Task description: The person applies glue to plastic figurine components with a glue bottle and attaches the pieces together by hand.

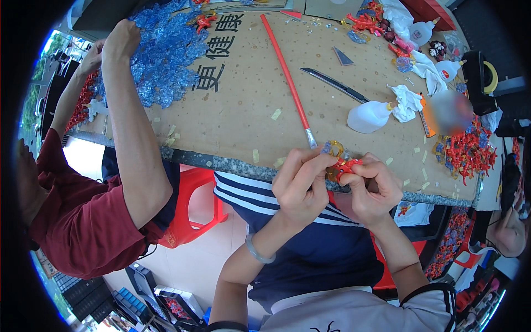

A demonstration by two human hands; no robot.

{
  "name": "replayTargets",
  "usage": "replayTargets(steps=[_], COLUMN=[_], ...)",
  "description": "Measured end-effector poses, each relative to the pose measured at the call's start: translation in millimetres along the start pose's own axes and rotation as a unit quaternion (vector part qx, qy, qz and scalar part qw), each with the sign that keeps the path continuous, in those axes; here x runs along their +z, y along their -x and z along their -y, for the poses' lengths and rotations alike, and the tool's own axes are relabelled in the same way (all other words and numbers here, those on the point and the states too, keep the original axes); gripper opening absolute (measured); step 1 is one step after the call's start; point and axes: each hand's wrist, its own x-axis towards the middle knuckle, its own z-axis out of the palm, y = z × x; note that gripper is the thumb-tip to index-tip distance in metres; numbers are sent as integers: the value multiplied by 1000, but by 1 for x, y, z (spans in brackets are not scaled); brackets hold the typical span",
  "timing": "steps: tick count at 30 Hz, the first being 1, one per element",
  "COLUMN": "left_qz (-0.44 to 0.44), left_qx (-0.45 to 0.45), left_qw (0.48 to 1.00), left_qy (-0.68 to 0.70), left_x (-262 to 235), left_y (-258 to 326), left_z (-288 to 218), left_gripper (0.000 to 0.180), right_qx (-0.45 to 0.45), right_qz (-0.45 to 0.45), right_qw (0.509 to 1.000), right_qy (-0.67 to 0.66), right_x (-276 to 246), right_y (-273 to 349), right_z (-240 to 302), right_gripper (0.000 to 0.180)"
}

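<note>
Over the table's near edge, my left hand point(302, 185) and my right hand point(374, 188) come together on one small red figurine point(346, 166). Clear and amber-yellow parts point(333, 148) show at its upper left, beside my left fingertips. Both hands are closed, thumbs and fingers pinching the piece from either side; much of it is hidden by the fingers. A red-handled flat brush point(287, 78) lies just beyond my left hand, its bristle end close to my knuckles. Past my right hand stands a white squeeze bottle point(369, 117).
A co-worker's arm point(133, 110) reaches over a heap of clear blue pieces point(166, 55) at the left. A black utility knife point(334, 84) and a triangular blade point(343, 56) lie mid-table. Red and blue figurines point(467, 149), crumpled tissue point(406, 103), more bottles and a tape roll point(490, 77) crowd the right.
</note>
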Motion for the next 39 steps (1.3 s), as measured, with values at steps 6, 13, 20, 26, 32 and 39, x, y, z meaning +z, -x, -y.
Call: replayTargets(steps=[6, 13, 20, 26, 32, 39], left_qz=[4, 0, 0, 3, 3, 4], left_qx=[-14, -5, -2, -4, -5, -7], left_qw=[1000, 1000, 1000, 1000, 1000, 1000], left_qy=[6, 5, 5, 2, 2, 6], left_x=[0, 0, 0, -1, 0, -1], left_y=[0, 0, 0, 1, 1, 1], left_z=[-1, 0, 1, 0, 1, 0], left_gripper=[20, 19, 19, 17, 16, 17], right_qx=[-1, -11, -2, -7, -6, -6], right_qz=[3, 6, 7, 3, 5, 3], right_qw=[1000, 1000, 1000, 1000, 1000, 1000], right_qy=[5, 1, 1, -2, 1, -1], right_x=[-1, -1, -1, 0, 0, 0], right_y=[0, -1, 0, 0, 0, 1], right_z=[1, 1, 1, 1, 1, 1], right_gripper=[17, 18, 18, 19, 19, 19])
